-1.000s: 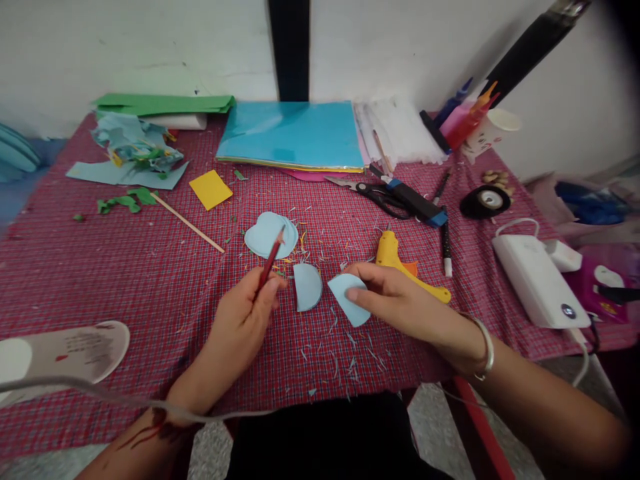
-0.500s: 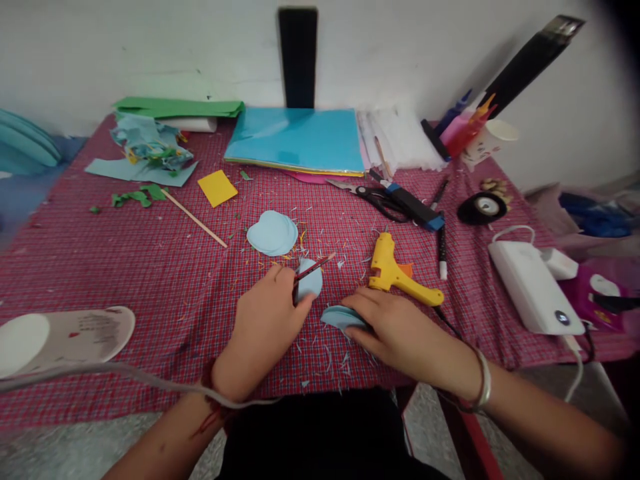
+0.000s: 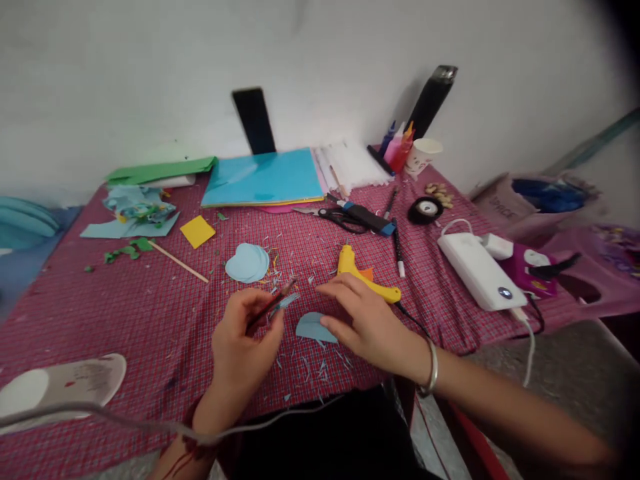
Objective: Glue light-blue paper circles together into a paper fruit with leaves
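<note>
My left hand (image 3: 245, 340) is closed round a dark red pencil (image 3: 270, 308), its tip pointing up and to the right. Beside the pencil shows a narrow blue paper piece (image 3: 289, 301); whether the fingers pinch it too is unclear. My right hand (image 3: 373, 327) has thumb and fingers apart, the thumb at the edge of a pale blue folded or half-round paper (image 3: 313, 327) on the cloth. Further back lies a small stack of pale blue paper rounds (image 3: 247, 262). A yellow glue gun (image 3: 370, 285) rests just behind my right hand.
Scissors (image 3: 345, 219), a blue-black cutter (image 3: 370, 217) and a black tape roll (image 3: 425, 210) lie behind. A white power bank (image 3: 475, 270) sits right. A wooden stick (image 3: 180, 261), yellow paper square (image 3: 197, 231) and paper cup (image 3: 85, 383) are left. A cable crosses my left wrist.
The view has shifted, so the table appears further left and lower. My right hand has loosened from the blue paper, which now lies flatter. My left hand still has the pencil, turned more upright.
</note>
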The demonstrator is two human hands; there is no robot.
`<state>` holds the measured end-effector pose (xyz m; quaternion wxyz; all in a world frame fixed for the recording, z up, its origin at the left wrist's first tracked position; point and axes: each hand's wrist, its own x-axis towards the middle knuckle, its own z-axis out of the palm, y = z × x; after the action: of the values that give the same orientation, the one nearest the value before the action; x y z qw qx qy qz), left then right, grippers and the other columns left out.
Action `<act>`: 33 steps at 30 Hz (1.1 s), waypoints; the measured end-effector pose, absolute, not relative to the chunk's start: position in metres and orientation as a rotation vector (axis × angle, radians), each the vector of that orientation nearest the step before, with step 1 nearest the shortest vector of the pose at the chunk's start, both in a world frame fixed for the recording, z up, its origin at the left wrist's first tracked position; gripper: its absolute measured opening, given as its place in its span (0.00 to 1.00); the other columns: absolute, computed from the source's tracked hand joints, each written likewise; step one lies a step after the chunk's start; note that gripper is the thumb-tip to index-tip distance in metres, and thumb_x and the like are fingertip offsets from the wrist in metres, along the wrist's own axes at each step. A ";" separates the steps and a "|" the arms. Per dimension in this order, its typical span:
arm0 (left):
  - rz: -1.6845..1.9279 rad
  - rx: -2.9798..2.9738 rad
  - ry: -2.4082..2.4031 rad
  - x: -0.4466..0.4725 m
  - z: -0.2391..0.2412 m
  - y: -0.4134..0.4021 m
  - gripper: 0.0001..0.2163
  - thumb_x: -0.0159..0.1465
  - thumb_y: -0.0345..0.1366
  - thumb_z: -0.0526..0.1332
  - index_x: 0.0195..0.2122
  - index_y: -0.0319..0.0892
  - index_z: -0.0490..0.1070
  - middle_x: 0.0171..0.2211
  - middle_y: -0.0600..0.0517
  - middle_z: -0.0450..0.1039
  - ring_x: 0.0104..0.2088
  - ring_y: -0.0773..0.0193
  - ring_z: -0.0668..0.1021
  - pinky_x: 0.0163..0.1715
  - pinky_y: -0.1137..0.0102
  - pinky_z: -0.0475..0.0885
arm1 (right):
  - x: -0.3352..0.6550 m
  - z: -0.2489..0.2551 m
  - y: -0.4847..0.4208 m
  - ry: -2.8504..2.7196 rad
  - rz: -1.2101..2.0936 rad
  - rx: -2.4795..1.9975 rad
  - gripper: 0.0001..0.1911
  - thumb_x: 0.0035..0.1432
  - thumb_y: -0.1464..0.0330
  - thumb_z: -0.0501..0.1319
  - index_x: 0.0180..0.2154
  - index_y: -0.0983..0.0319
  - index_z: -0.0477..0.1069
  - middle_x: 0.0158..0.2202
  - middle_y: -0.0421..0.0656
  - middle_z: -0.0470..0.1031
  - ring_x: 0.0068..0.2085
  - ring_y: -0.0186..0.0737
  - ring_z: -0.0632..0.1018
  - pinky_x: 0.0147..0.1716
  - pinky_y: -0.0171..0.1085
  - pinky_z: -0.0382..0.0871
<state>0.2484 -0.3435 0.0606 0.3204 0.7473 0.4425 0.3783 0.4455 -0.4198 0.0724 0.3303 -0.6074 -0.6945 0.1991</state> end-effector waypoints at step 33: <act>0.963 1.295 0.546 0.230 0.075 -0.402 0.08 0.60 0.39 0.64 0.30 0.42 0.67 0.29 0.55 0.67 0.27 0.70 0.66 0.25 0.74 0.63 | 0.383 0.083 -0.445 -1.133 0.993 -0.793 0.06 0.58 0.65 0.65 0.34 0.60 0.73 0.32 0.39 0.71 0.35 0.34 0.72 0.38 0.36 0.68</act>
<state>0.2302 -0.4019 0.0745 0.6587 0.5718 0.2413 0.4254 0.3832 -0.4446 0.0832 0.6592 -0.3502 -0.5005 0.4385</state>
